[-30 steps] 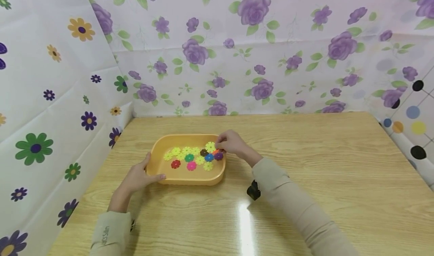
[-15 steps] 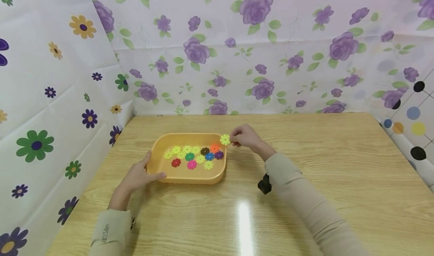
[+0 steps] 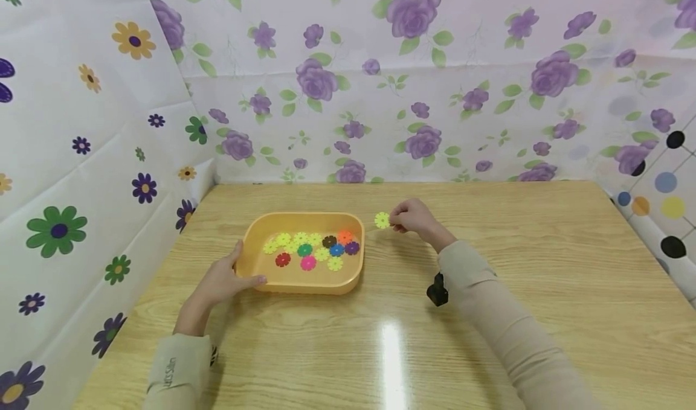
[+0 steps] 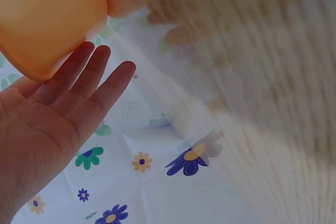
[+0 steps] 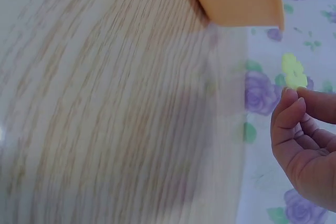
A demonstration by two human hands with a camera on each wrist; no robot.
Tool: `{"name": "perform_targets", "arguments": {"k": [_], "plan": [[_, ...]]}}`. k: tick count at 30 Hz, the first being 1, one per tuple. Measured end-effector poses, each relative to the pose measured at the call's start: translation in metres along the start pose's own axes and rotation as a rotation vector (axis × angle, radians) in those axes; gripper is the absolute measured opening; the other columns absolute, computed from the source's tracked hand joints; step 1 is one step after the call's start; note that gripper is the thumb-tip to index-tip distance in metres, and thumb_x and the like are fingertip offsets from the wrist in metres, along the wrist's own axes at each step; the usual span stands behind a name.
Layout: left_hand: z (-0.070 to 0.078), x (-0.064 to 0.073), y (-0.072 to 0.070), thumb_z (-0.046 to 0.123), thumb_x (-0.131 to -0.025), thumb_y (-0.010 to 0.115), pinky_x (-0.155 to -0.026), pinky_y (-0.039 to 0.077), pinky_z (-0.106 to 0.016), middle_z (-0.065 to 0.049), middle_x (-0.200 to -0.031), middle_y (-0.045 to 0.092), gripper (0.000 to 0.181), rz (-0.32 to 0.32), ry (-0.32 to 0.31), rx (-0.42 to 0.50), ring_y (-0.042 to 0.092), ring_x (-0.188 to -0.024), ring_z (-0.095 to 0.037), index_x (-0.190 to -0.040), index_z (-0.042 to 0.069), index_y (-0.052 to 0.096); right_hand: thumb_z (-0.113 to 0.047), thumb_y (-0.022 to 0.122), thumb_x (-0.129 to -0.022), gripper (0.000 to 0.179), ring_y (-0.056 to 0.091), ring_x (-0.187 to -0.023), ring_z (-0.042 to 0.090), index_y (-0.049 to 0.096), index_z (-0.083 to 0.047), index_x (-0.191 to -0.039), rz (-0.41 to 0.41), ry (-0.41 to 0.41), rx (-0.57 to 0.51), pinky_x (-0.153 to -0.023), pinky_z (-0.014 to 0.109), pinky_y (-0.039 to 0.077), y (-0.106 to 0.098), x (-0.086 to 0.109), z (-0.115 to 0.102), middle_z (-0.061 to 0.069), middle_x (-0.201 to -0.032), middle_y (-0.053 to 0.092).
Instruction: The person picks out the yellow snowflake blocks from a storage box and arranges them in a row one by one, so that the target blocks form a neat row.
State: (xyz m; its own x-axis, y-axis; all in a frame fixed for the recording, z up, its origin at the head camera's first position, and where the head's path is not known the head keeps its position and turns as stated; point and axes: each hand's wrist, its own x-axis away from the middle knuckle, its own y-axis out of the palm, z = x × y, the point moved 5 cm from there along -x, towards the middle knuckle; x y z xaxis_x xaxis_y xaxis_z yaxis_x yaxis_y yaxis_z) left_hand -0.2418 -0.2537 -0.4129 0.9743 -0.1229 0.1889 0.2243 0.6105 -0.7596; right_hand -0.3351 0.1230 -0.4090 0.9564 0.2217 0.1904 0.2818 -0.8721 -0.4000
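An orange plastic tray (image 3: 301, 289) holds several small flower-shaped plastic discs, mostly yellow, with a red disc (image 3: 283, 259), a pink disc (image 3: 308, 262) and other colours among them. My left hand (image 3: 220, 282) grips the tray's left end, thumb over the near rim; in the left wrist view its other fingers (image 4: 113, 80) extend along the outer wall. Beyond the tray's right end, my right hand (image 3: 414, 217) pinches a yellow flower disc (image 3: 382, 220) by its edge between thumb and index finger. The right wrist view shows that disc (image 5: 294, 70) raised above the fingertips.
A wood-grain table (image 3: 516, 235) spreads around the tray, backed by a floral cloth (image 3: 380, 96) and with another flowered cloth (image 3: 103, 174) at the left. A small black object (image 3: 437, 290) sits under the right wrist.
My right hand has lifted the yellow flower disc out of the tray and carried it rightward past the rim. My left hand stays on the tray.
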Motion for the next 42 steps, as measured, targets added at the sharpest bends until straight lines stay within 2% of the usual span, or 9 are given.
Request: {"name": "perform_targets", "arguments": {"k": [3, 10, 14, 18, 22, 26, 34, 38, 42], "plan": [[0.000, -0.001, 0.000, 0.045, -0.073, 0.073, -0.103, 0.023, -0.054, -0.029, -0.146, 0.011, 0.111, 0.004, 0.002, 0.005, 0.019, -0.132, -0.043, -0.142, -0.007, 0.003, -0.001, 0.053, -0.088, 0.016, 0.059, -0.068, 0.016, 0.063, 0.010, -0.095, 0.015, 0.022, -0.005, -0.073, 0.036, 0.052, -0.003, -0.002, 0.007, 0.020, -0.093, 0.063], [-0.002, -0.001, 0.000, 0.044, -0.073, 0.073, -0.103, 0.023, -0.054, -0.029, -0.146, 0.011, 0.111, 0.013, 0.011, 0.001, 0.018, -0.132, -0.043, -0.142, -0.007, 0.003, 0.000, 0.055, -0.083, 0.011, 0.057, -0.061, 0.016, 0.064, 0.007, -0.081, 0.031, 0.018, -0.003, -0.062, 0.029, 0.052, -0.011, -0.010, 0.025, 0.013, -0.077, 0.063], [-0.001, -0.001, 0.000, 0.043, -0.073, 0.073, -0.103, 0.023, -0.054, -0.028, -0.146, 0.011, 0.110, 0.011, 0.014, 0.007, 0.018, -0.132, -0.043, -0.142, -0.007, 0.003, 0.001, 0.054, -0.083, 0.015, 0.056, -0.064, 0.014, 0.065, 0.010, -0.087, 0.066, 0.062, 0.033, -0.065, 0.028, 0.051, -0.015, -0.007, 0.029, 0.012, -0.079, 0.063], [0.000, -0.001, 0.000, 0.043, -0.074, 0.073, -0.103, 0.022, -0.054, -0.028, -0.146, 0.010, 0.110, 0.008, 0.009, 0.010, 0.017, -0.132, -0.043, -0.142, -0.007, 0.003, 0.002, 0.054, -0.084, 0.016, 0.054, -0.065, 0.014, 0.065, 0.013, -0.087, 0.080, 0.083, 0.022, -0.065, 0.028, 0.048, -0.018, -0.004, 0.032, 0.010, -0.076, 0.062], [0.000, -0.002, -0.001, 0.044, -0.074, 0.072, -0.104, 0.021, -0.054, -0.029, -0.146, 0.011, 0.110, 0.010, 0.012, 0.003, 0.017, -0.132, -0.043, -0.142, -0.007, 0.003, 0.000, 0.055, -0.084, 0.015, 0.055, -0.067, 0.017, 0.065, 0.012, -0.086, 0.088, 0.112, 0.033, -0.065, 0.028, 0.048, -0.021, -0.004, 0.038, 0.011, -0.077, 0.062], [0.000, -0.003, 0.000, 0.044, -0.074, 0.072, -0.104, 0.022, -0.053, -0.029, -0.146, 0.011, 0.109, 0.011, 0.016, -0.001, 0.018, -0.132, -0.043, -0.142, -0.007, 0.004, -0.002, 0.056, -0.084, 0.017, 0.057, -0.066, 0.015, 0.066, 0.010, -0.091, 0.108, 0.159, 0.060, -0.063, 0.025, 0.048, -0.023, -0.004, 0.046, 0.011, -0.081, 0.064], [-0.001, -0.002, 0.000, 0.043, -0.074, 0.072, -0.103, 0.023, -0.053, -0.029, -0.146, 0.011, 0.109, 0.005, 0.002, 0.007, 0.019, -0.131, -0.043, -0.142, -0.006, 0.002, -0.004, 0.060, -0.082, 0.019, 0.056, -0.057, 0.012, 0.067, 0.009, -0.094, 0.163, 0.193, 0.075, -0.056, 0.023, 0.047, -0.028, -0.004, 0.055, 0.007, -0.069, 0.064], [-0.002, -0.001, 0.000, 0.043, -0.074, 0.072, -0.103, 0.023, -0.053, -0.029, -0.146, 0.011, 0.109, 0.007, 0.003, 0.005, 0.019, -0.131, -0.043, -0.142, -0.006, 0.002, -0.004, 0.059, -0.083, 0.019, 0.055, -0.060, 0.014, 0.067, 0.008, -0.095, 0.186, 0.181, 0.081, -0.058, 0.026, 0.048, -0.033, -0.001, 0.054, 0.011, -0.074, 0.065], [-0.002, 0.000, -0.001, 0.043, -0.074, 0.073, -0.103, 0.022, -0.053, -0.029, -0.146, 0.011, 0.109, 0.009, 0.006, 0.008, 0.018, -0.131, -0.043, -0.142, -0.006, 0.003, -0.007, 0.060, -0.085, 0.021, 0.060, -0.070, 0.022, 0.065, 0.007, -0.101, 0.178, 0.153, 0.051, -0.066, 0.033, 0.052, -0.032, 0.003, 0.046, 0.014, -0.085, 0.064]]}}
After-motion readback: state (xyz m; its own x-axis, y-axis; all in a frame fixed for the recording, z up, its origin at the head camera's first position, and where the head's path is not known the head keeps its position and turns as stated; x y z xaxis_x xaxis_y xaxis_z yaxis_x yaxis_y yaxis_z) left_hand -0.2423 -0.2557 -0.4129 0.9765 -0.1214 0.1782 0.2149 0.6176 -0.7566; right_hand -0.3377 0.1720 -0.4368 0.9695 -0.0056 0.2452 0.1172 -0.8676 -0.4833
